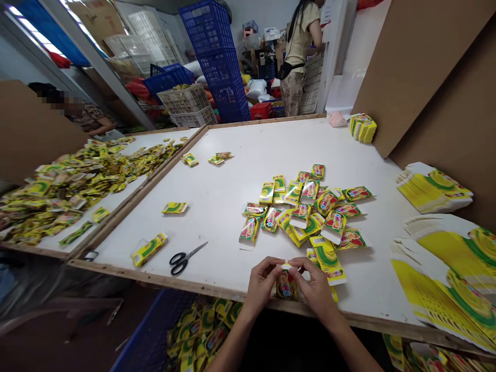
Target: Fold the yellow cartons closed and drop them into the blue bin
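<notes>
At the front edge of the white table, a small printed carton (287,287) stands between my two hands. My left hand (264,279) pinches its upper left corner with thumb and fingers. The upper right corner is gripped by my right hand (310,281). Both thumbs meet near the carton's pale top flap, and my fingers hide part of it. Just beyond my hands lies a loose heap of similar yellow, green and red cartons (306,227), some with white flaps sticking out. One yellow carton (328,262) lies right beside my right hand.
Black-handled scissors (182,262) and a yellow carton (149,249) lie to the left. Flattened carton stacks (434,188) line the right side. A wooden strip (143,181) borders a neighbouring table piled with packets (77,181). Below is a blue crate (143,330). Two people are farther back.
</notes>
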Action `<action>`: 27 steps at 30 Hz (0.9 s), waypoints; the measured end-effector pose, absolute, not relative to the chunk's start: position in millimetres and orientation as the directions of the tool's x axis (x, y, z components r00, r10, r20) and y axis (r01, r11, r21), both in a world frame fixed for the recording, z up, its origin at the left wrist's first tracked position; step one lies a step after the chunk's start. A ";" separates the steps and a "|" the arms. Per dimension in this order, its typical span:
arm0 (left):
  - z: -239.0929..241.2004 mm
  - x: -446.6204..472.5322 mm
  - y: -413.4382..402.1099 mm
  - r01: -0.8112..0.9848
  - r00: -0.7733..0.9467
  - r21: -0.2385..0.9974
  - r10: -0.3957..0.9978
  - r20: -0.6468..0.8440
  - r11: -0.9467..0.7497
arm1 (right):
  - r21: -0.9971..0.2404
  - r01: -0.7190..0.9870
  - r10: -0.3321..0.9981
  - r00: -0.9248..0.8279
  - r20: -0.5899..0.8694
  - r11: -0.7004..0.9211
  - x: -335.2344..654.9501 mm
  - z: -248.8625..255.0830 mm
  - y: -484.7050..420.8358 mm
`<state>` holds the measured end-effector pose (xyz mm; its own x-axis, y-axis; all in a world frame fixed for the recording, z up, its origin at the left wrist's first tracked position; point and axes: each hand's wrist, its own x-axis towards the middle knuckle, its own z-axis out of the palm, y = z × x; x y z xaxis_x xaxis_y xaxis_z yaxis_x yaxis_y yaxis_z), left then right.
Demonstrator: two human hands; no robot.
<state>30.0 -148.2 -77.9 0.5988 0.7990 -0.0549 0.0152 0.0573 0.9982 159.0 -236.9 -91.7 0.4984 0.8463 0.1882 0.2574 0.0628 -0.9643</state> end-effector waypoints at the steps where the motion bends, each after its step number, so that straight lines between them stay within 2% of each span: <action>1: -78.4 28.7 -148.9 0.020 0.606 0.998 0.793 -0.062 0.063 | -0.968 0.241 0.847 0.499 0.183 0.067 159.2 -92.5 -237.8; 7: -70.5 33.9 -152.4 0.039 0.570 0.998 0.819 -0.057 0.043 | -0.943 0.331 0.865 0.480 0.144 -0.027 165.9 -81.7 -236.6; 14: -66.0 36.9 -149.3 0.079 0.576 0.997 0.816 -0.042 -0.004 | -0.932 0.360 0.899 0.421 0.119 -0.045 169.9 -73.7 -234.2; 19: -73.7 28.7 -154.9 0.071 0.619 0.994 0.785 0.024 -0.086 | -0.928 0.369 0.887 0.415 0.205 0.042 162.9 -85.3 -242.9; 22: -72.1 25.0 -158.0 0.105 0.622 0.987 0.782 0.030 -0.121 | -0.899 0.432 0.879 0.395 0.266 0.078 162.8 -89.4 -251.7; 24: -64.2 14.1 -156.1 0.144 0.571 0.974 0.819 0.061 -0.174 | -0.855 0.516 0.843 0.439 0.313 0.048 168.6 -90.7 -258.3; 27: -41.9 -23.0 -143.7 0.260 0.472 0.932 0.875 0.106 -0.253 | -0.773 0.615 0.689 0.627 0.364 -0.152 185.0 -96.0 -267.4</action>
<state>-23.0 -143.7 -41.9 0.4725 0.8750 0.1058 0.2601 -0.2532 0.9318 185.0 -267.4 -96.0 0.6271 0.6888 0.3637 0.6154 -0.1519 -0.7734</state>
